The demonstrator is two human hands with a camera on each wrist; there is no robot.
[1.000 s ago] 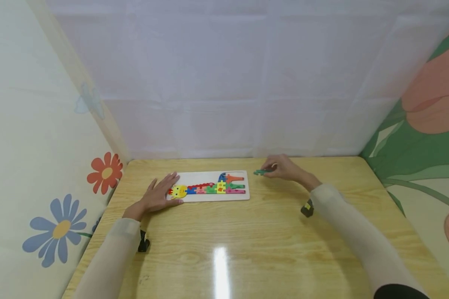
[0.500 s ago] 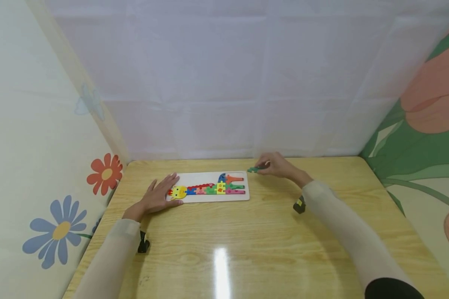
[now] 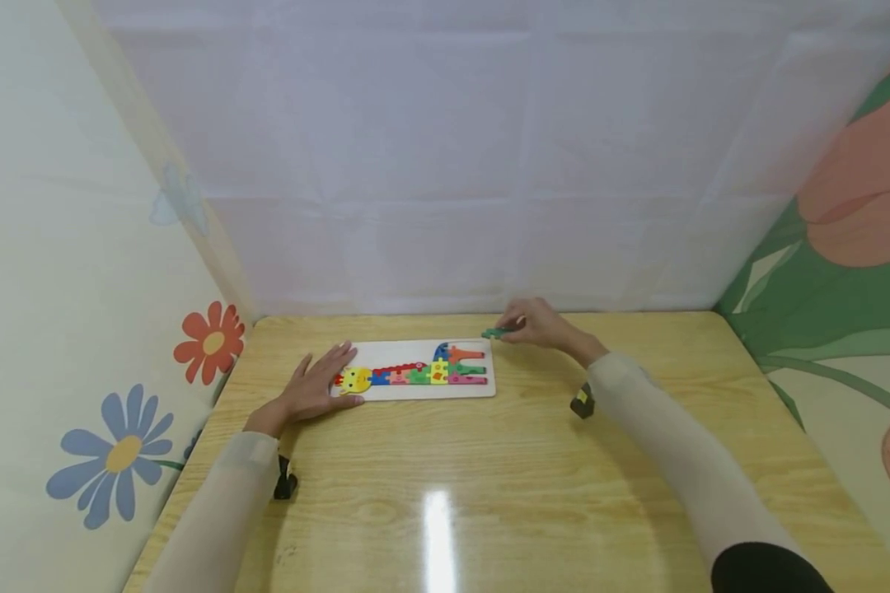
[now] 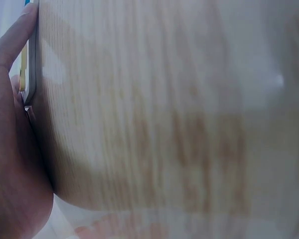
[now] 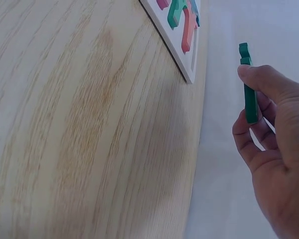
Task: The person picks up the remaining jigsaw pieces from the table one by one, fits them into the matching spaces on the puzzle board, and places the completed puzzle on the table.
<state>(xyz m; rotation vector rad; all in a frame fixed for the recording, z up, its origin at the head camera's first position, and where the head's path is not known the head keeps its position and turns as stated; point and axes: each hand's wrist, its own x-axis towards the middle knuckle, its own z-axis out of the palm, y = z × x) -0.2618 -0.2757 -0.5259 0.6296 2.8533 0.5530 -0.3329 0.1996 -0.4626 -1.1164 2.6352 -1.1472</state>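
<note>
On the table lies a white puzzle board (image 3: 378, 352) with a colourful giraffe on it, its yellow head (image 3: 355, 380) to the left and its legs to the right. My left hand (image 3: 313, 391) rests on the board's left end, fingers extended along it and thumb at the near edge. Raised at the far right corner of the board, my right hand (image 3: 541, 323) pinches a green puzzle piece (image 5: 250, 99) between thumb and fingers. In the right wrist view the piece is seen edge-on, apart from the board, with a notched upper end.
The wooden table (image 3: 386, 478) reaches back to a white cloth wall (image 3: 415, 206) just behind the board. Printed flower panels stand on both sides. A small black device (image 3: 582, 402) hangs by the right wrist, another (image 3: 285, 479) by the left.
My right hand has moved left and slightly away from me with the green puzzle piece, from beside the board to over its far right corner. The left hand has stayed put.
</note>
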